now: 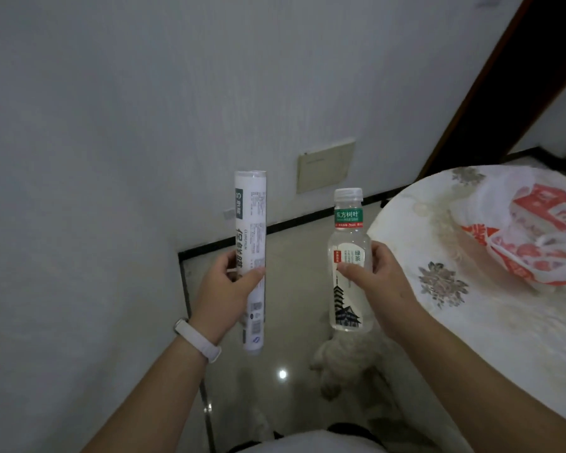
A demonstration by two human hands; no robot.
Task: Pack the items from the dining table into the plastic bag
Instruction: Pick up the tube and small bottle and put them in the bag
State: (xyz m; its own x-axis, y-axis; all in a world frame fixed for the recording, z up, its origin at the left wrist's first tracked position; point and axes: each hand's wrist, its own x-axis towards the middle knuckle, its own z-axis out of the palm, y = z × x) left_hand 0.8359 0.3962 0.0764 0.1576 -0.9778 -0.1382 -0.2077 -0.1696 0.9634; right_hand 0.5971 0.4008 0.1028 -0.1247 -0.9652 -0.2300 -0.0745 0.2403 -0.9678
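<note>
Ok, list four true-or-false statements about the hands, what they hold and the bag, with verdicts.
1. The left hand grips a cling film roll. True.
2. The green tea bottle in the right hand has no cap. False: its white cap is on.
3. The plastic bag lies on the floor. False: it lies on the dining table.
4. A white wristband sits on the left wrist. True.

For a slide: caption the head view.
Left hand grips a cling-film roll, right hand a green-tea bottle, beside the table bearing the plastic bag.
</note>
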